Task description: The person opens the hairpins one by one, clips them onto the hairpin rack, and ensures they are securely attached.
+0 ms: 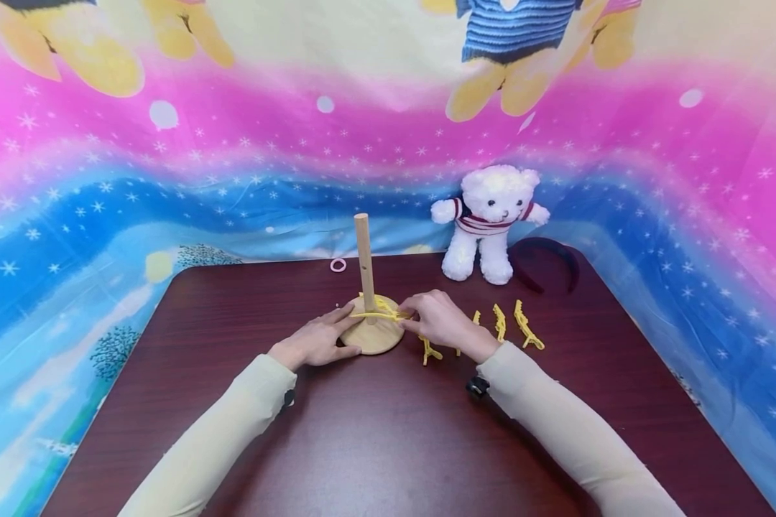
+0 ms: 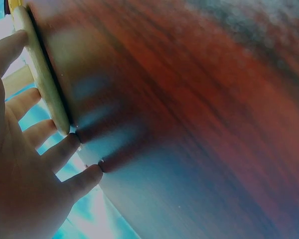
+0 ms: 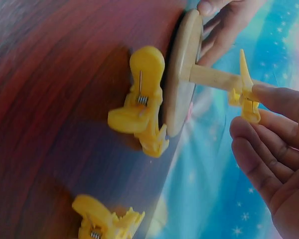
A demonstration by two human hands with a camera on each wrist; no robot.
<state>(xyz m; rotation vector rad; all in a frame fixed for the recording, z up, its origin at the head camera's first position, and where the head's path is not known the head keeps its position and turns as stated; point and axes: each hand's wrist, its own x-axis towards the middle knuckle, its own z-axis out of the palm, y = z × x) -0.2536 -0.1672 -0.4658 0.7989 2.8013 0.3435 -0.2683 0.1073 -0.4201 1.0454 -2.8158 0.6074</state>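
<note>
I stand near a dark red-brown desk (image 1: 388, 431), and I see a person in pale sleeves (image 1: 233, 424) who works there with two hands, one on each side of a wooden stand. This stand has a round base (image 1: 371, 343) and an upright post (image 1: 366, 266). The left hand (image 1: 320, 336) is at the left edge of the base: its fingers are spread and rather straight, and the thumb touches the rim. The right hand (image 1: 442, 323) is on the other side of the post, well apart from the left one, and it pinches a yellow clip (image 3: 247, 88) between the thumb and the fingers. This clip is at the low part of the post, above the base; one long yellow arm passes in front of the wood, but I cannot tell if it touches. On the desk, to the right of the stand, lie other yellow clips (image 1: 529, 327), some partly hidden by the right hand. Farther back, a small pink ring (image 1: 338, 265) lies behind the stand, and a white teddy bear (image 1: 491, 215) in a striped sweater is at the back edge, with a dark curved band (image 1: 572, 262) beside it. A colourful cloth (image 1: 297, 151) hangs behind the desk.
</note>
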